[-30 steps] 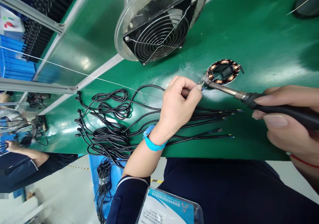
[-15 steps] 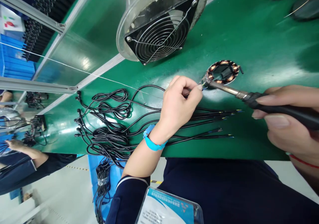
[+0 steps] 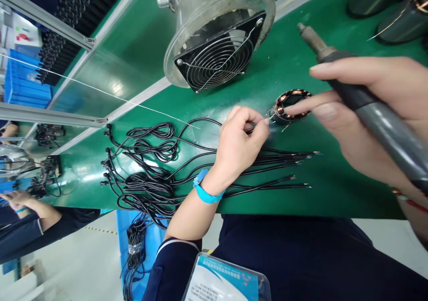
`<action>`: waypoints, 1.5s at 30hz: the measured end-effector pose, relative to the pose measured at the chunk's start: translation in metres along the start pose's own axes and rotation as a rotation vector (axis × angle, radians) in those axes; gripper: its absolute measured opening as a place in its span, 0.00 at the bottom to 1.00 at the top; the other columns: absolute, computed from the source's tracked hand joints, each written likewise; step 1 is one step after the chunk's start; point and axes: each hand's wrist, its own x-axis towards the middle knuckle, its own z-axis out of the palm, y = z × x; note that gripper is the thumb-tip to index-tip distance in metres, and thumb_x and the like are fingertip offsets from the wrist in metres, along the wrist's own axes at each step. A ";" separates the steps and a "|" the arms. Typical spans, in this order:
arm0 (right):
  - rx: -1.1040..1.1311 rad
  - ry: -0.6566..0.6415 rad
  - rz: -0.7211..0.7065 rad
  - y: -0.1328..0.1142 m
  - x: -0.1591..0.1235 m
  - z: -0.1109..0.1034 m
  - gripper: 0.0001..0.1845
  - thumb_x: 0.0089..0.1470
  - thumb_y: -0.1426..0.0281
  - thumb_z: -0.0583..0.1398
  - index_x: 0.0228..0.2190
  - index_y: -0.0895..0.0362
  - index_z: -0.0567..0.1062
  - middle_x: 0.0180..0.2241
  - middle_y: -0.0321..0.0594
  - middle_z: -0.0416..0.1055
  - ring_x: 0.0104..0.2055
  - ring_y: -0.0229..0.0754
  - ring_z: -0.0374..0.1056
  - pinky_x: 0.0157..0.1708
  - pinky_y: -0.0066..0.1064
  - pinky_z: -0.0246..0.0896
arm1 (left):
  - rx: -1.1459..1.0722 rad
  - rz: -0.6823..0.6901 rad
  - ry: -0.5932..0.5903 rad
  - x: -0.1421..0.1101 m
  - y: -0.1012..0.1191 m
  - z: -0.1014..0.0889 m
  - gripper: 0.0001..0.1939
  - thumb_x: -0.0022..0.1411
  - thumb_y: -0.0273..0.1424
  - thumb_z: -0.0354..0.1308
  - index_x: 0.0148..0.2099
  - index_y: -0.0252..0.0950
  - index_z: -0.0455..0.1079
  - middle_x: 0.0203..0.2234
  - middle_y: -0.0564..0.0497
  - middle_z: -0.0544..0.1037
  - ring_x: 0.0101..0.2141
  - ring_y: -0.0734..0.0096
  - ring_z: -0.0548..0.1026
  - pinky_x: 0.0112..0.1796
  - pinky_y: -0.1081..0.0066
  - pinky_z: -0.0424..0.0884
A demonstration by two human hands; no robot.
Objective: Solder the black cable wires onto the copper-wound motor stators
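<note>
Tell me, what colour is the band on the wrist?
Bright blue. The wristband sits on the left wrist, clearest in the head view.

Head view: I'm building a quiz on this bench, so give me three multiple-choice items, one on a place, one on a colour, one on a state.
1. Where is the copper coil?
A. under the fan
B. on the green belt, right of the left hand
C. in the blue bin

2. What colour is the wrist strap?
A. blue
B. red
C. yellow

3. How is the soldering iron?
A. lying on the belt
B. tip on the coil
C. held raised in the right hand

Answers:
B, it lies by the fingertips.
A, blue band on the left wrist.
C, its tip points up, clear of the coil.
</note>
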 end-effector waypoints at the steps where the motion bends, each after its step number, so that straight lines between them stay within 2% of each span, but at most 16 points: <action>1: -0.013 -0.015 -0.049 0.002 0.002 0.004 0.22 0.69 0.56 0.55 0.62 0.41 0.66 0.47 0.33 0.77 0.52 0.44 0.74 0.48 0.41 0.72 | -0.004 0.000 -0.001 0.000 0.000 0.000 0.10 0.63 0.22 0.60 0.30 0.36 0.64 0.28 0.55 0.69 0.29 0.79 0.68 0.31 0.75 0.67; 4: -0.005 -0.035 -0.203 0.012 0.002 0.015 0.27 0.67 0.60 0.57 0.64 0.44 0.61 0.50 0.37 0.76 0.55 0.48 0.71 0.52 0.48 0.69 | -0.021 0.006 0.008 0.000 0.001 0.000 0.10 0.62 0.22 0.60 0.30 0.36 0.65 0.28 0.55 0.69 0.28 0.80 0.67 0.31 0.75 0.67; 7: 0.002 -0.007 -0.236 0.021 -0.001 0.024 0.30 0.65 0.62 0.60 0.65 0.46 0.58 0.52 0.40 0.75 0.56 0.51 0.69 0.55 0.54 0.66 | -0.011 0.001 0.006 0.000 0.002 0.000 0.10 0.62 0.22 0.60 0.30 0.36 0.65 0.28 0.55 0.69 0.29 0.79 0.68 0.32 0.75 0.67; 13: 0.009 0.000 -0.264 0.024 -0.005 0.027 0.30 0.65 0.66 0.59 0.64 0.45 0.59 0.46 0.38 0.76 0.51 0.48 0.72 0.55 0.51 0.66 | 0.013 -0.002 -0.007 0.001 0.002 -0.001 0.10 0.63 0.22 0.60 0.30 0.36 0.65 0.28 0.55 0.70 0.30 0.78 0.69 0.33 0.75 0.68; 18: -0.058 0.053 -0.229 0.024 -0.005 0.031 0.29 0.64 0.66 0.59 0.63 0.46 0.59 0.40 0.37 0.77 0.48 0.49 0.73 0.52 0.49 0.66 | -0.006 0.035 -0.001 -0.001 -0.001 -0.002 0.08 0.63 0.22 0.58 0.31 0.36 0.66 0.30 0.54 0.71 0.30 0.79 0.69 0.30 0.75 0.66; 22: -0.073 0.048 -0.268 0.023 -0.004 0.036 0.28 0.63 0.67 0.60 0.62 0.47 0.61 0.38 0.36 0.76 0.46 0.48 0.73 0.51 0.46 0.64 | 0.040 0.165 0.002 -0.002 -0.004 -0.005 0.07 0.65 0.22 0.56 0.33 0.37 0.67 0.31 0.53 0.73 0.32 0.77 0.71 0.32 0.74 0.68; 26: 0.006 0.051 -0.257 0.021 -0.004 0.037 0.29 0.63 0.67 0.60 0.63 0.45 0.59 0.38 0.35 0.75 0.46 0.47 0.73 0.54 0.48 0.64 | 0.060 0.355 -0.027 -0.003 -0.008 -0.008 0.05 0.69 0.28 0.56 0.37 0.37 0.71 0.36 0.49 0.76 0.40 0.71 0.74 0.39 0.70 0.71; 29: 0.065 0.052 -0.237 0.020 -0.005 0.037 0.30 0.63 0.68 0.60 0.63 0.44 0.60 0.39 0.36 0.75 0.47 0.46 0.72 0.55 0.49 0.64 | 0.161 0.407 -0.059 -0.003 -0.011 -0.010 0.07 0.71 0.31 0.55 0.39 0.38 0.73 0.39 0.47 0.76 0.43 0.68 0.74 0.44 0.66 0.72; 32: 0.095 0.060 -0.241 0.020 -0.004 0.038 0.29 0.63 0.69 0.60 0.63 0.45 0.61 0.38 0.35 0.75 0.48 0.46 0.72 0.56 0.49 0.65 | 0.199 0.457 -0.056 -0.003 -0.013 -0.010 0.04 0.70 0.30 0.56 0.41 0.37 0.72 0.41 0.46 0.76 0.43 0.68 0.74 0.42 0.66 0.72; 37: 0.098 0.007 -0.264 0.024 0.000 0.037 0.28 0.63 0.68 0.59 0.63 0.45 0.61 0.37 0.35 0.75 0.48 0.47 0.72 0.54 0.50 0.65 | 0.177 0.535 0.007 -0.003 -0.013 -0.009 0.05 0.68 0.24 0.56 0.37 0.36 0.68 0.35 0.49 0.75 0.39 0.70 0.74 0.37 0.69 0.71; 41: -0.023 -0.069 -0.305 0.030 0.004 0.028 0.26 0.66 0.66 0.55 0.64 0.46 0.59 0.43 0.37 0.77 0.52 0.48 0.71 0.55 0.50 0.63 | 0.144 0.485 0.026 -0.002 -0.014 -0.008 0.06 0.65 0.22 0.57 0.35 0.36 0.69 0.33 0.50 0.74 0.37 0.72 0.73 0.36 0.71 0.70; 45: -0.067 -0.146 -0.400 0.039 0.007 0.020 0.28 0.68 0.57 0.51 0.66 0.48 0.57 0.47 0.41 0.76 0.53 0.52 0.69 0.52 0.53 0.64 | 0.090 0.325 -0.004 -0.001 -0.013 -0.006 0.06 0.64 0.21 0.57 0.34 0.36 0.68 0.33 0.50 0.74 0.36 0.74 0.73 0.35 0.73 0.69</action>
